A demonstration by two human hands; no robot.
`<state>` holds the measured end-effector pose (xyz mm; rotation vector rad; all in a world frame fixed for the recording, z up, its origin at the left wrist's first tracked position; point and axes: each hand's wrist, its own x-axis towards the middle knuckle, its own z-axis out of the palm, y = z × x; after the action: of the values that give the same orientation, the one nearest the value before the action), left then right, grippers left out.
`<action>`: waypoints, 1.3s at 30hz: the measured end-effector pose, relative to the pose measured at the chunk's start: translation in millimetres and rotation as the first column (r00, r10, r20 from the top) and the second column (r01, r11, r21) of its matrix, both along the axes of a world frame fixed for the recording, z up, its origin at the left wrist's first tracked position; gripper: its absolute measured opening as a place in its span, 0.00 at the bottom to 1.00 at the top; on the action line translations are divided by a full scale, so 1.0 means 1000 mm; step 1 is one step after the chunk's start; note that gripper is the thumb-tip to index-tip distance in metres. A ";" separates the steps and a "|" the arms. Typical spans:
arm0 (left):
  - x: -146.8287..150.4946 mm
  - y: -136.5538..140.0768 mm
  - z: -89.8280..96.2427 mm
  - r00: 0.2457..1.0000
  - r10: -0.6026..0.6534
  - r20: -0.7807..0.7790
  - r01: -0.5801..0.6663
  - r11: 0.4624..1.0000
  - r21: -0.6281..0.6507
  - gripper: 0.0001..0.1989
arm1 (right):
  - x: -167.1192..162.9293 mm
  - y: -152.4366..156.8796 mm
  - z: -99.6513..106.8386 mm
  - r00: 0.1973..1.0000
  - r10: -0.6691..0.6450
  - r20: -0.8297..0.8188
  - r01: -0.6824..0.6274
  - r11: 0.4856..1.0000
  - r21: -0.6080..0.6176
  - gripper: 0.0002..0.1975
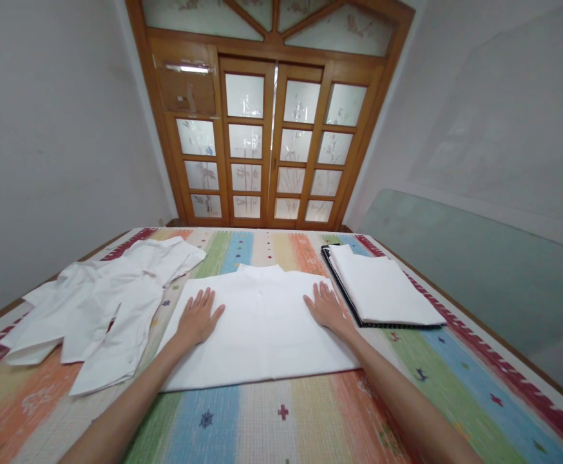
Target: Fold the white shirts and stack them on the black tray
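White garment point(262, 335) lies, seemingly part-folded, on striped cloth point(257, 422), left hand point(198, 317) and right hand point(327, 308) spread flat on it, gripping nothing; rightward, a folded stack point(390, 287); leftward, loose garments point(102, 296) not yet folded.

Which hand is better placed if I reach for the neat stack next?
Probably your right hand: it rests on the white garment, on the side nearest the neat stack. Your left hand lies nearer the rumpled white clothes.
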<state>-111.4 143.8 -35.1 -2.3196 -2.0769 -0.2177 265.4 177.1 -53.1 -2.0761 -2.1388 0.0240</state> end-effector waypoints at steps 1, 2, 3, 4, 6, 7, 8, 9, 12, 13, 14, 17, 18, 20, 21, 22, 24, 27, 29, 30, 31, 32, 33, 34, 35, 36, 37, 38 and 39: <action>0.000 0.001 0.000 1.000 0.017 -0.015 -0.017 1.000 -0.006 0.34 | -0.002 0.002 0.001 0.999 -0.032 0.005 0.032 0.999 -0.010 0.36; 0.001 0.002 0.000 0.999 0.036 -0.029 -0.036 0.999 -0.012 0.34 | -0.004 0.003 0.002 0.998 -0.056 0.010 0.056 0.998 -0.018 0.36; 0.003 0.003 0.000 0.998 0.056 -0.041 -0.057 0.998 -0.020 0.34 | -0.008 0.004 0.003 0.998 -0.069 0.013 0.069 0.997 -0.023 0.36; 0.007 0.005 0.000 0.996 0.069 -0.048 -0.071 0.997 -0.028 0.34 | -0.014 0.004 0.004 0.998 -0.068 0.012 0.068 0.997 -0.026 0.36; 0.020 0.010 0.001 0.998 0.046 -0.033 -0.048 0.998 -0.046 0.34 | -0.031 0.005 0.007 1.000 -0.016 -0.014 0.016 1.000 -0.016 0.34; 0.030 0.014 0.002 1.000 0.001 -0.013 -0.002 0.999 -0.054 0.34 | -0.042 0.006 0.009 0.999 0.031 -0.037 -0.031 1.000 -0.001 0.33; 0.041 0.017 0.003 0.998 -0.066 0.013 0.066 0.996 -0.055 0.33 | -0.054 0.006 0.011 0.994 0.086 -0.064 -0.085 0.996 0.025 0.32; 0.053 0.021 0.004 0.988 -0.149 0.039 0.151 0.987 -0.046 0.32 | -0.067 0.007 0.012 0.985 0.148 -0.092 -0.143 0.988 0.057 0.31; 0.088 0.031 0.005 0.940 -0.335 0.061 0.334 0.942 0.037 0.28 | -0.103 0.009 0.013 0.920 0.371 -0.126 -0.354 0.925 0.135 0.29; 0.096 0.034 0.004 0.928 -0.368 0.054 0.366 0.929 0.047 0.27 | -0.112 0.010 0.012 0.895 0.429 -0.120 -0.414 0.900 0.134 0.28; 0.103 0.037 0.002 0.923 -0.383 0.044 0.381 0.923 0.051 0.27 | -0.117 0.011 0.011 0.879 0.464 -0.110 -0.451 0.884 0.123 0.28; 0.106 0.041 -0.005 0.923 -0.385 0.024 0.382 0.921 0.078 0.26 | -0.115 0.016 0.009 0.894 0.442 -0.072 -0.439 0.897 0.059 0.28; 0.102 0.042 -0.007 0.925 -0.380 0.022 0.376 0.921 0.098 0.26 | -0.110 0.017 0.009 0.909 0.412 -0.060 -0.410 0.911 0.040 0.29; 0.091 0.043 -0.010 0.929 -0.369 0.022 0.364 0.924 0.119 0.26 | -0.095 0.020 0.011 0.936 0.349 -0.040 -0.349 0.937 0.004 0.30; 0.085 0.044 -0.011 0.935 -0.355 0.022 0.351 0.930 0.110 0.27 | -0.087 0.021 0.011 0.948 0.316 -0.032 -0.317 0.949 -0.012 0.31; 0.078 0.046 -0.010 0.942 -0.334 0.023 0.331 0.939 0.091 0.27 | -0.078 0.022 0.012 0.959 0.281 -0.026 -0.281 0.959 -0.028 0.32; 0.064 0.049 -0.008 0.959 -0.282 0.023 0.281 0.959 0.040 0.28 | -0.062 0.025 0.013 0.979 0.205 -0.015 -0.205 0.977 -0.051 0.33; 0.041 0.054 -0.005 0.983 -0.184 0.012 0.184 0.983 -0.009 0.29 | -0.039 0.030 0.011 0.996 0.087 0.000 -0.087 0.994 -0.060 0.33; 0.024 0.056 -0.004 0.993 -0.116 -0.001 0.116 0.993 -0.025 0.30 | -0.028 0.032 0.009 1.000 0.007 0.001 -0.007 0.999 -0.054 0.34; 0.015 0.057 -0.004 0.996 -0.087 -0.007 0.087 0.996 -0.026 0.30 | -0.023 0.033 0.007 0.999 -0.032 -0.001 0.032 0.998 -0.049 0.34; 0.007 0.057 -0.004 0.998 -0.065 -0.011 0.065 0.998 -0.024 0.31 | -0.019 0.033 0.006 0.998 -0.068 -0.004 0.068 0.997 -0.044 0.35; 0.000 0.058 -0.004 0.999 -0.049 -0.012 0.048 0.999 -0.019 0.31 | -0.016 0.034 0.005 0.995 -0.097 -0.006 0.097 0.995 -0.038 0.35; -0.007 0.058 -0.005 0.999 -0.036 -0.011 0.036 0.999 -0.014 0.30 | -0.013 0.034 0.005 0.993 -0.119 -0.007 0.118 0.993 -0.030 0.35; -0.012 0.057 -0.006 1.000 -0.026 -0.009 0.026 1.000 -0.007 0.30 | -0.012 0.034 0.004 0.991 -0.131 -0.008 0.131 0.991 -0.020 0.35; -0.016 0.056 -0.006 1.000 -0.019 -0.005 0.019 1.000 -0.001 0.30 | -0.011 0.033 0.005 0.991 -0.137 -0.009 0.137 0.991 -0.009 0.34; -0.019 0.055 -0.007 1.000 -0.008 -0.001 0.008 1.000 0.005 0.30 | -0.010 0.032 0.005 0.990 -0.139 -0.011 0.139 0.990 0.005 0.34; -0.021 0.054 -0.008 1.000 0.007 0.003 -0.007 1.000 0.010 0.30 | -0.010 0.032 0.006 0.990 -0.139 -0.013 0.139 0.990 0.023 0.33; -0.022 0.052 -0.008 1.000 0.030 0.009 -0.030 0.999 0.018 0.30 | -0.010 0.031 0.006 0.990 -0.139 -0.015 0.140 0.989 0.045 0.33; -0.023 0.050 -0.007 0.998 0.058 0.017 -0.059 0.998 0.033 0.30 | -0.009 0.030 0.008 0.990 -0.140 -0.017 0.140 0.988 0.071 0.31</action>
<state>-134.6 193.5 -42.5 -2.2425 -2.1282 -0.2683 256.2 207.0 -45.6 -2.1729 -1.9516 -0.0559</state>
